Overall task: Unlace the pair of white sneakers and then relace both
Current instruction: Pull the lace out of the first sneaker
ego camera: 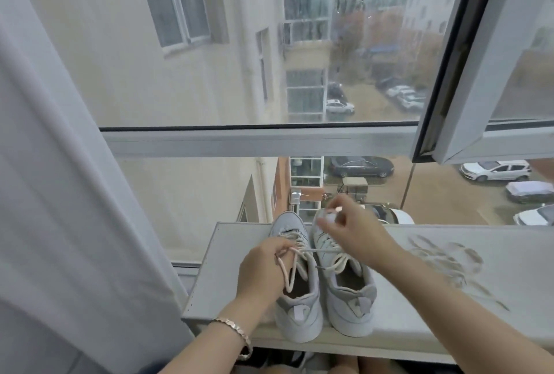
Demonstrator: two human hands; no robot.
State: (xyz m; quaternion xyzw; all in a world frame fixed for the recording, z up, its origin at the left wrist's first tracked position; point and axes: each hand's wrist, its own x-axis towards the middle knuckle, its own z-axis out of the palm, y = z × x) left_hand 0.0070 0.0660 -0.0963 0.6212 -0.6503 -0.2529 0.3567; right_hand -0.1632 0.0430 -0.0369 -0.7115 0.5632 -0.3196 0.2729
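Our left hand (263, 268) pinches a lace loop (288, 279) over the left sneaker (296, 313), lower centre, while our right hand (350, 225) pinches a lace tip (338, 209) above the right sneaker (350, 310); we should ease slack out evenly.

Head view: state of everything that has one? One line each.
left sneaker, upright on the sill, laces loosened.
right sneaker, upright beside it, laced, top loose.
left hand, pinches a lace loop.
right hand, raised, pinches a lace tip.
window sash, open.
curtain, drawn aside.
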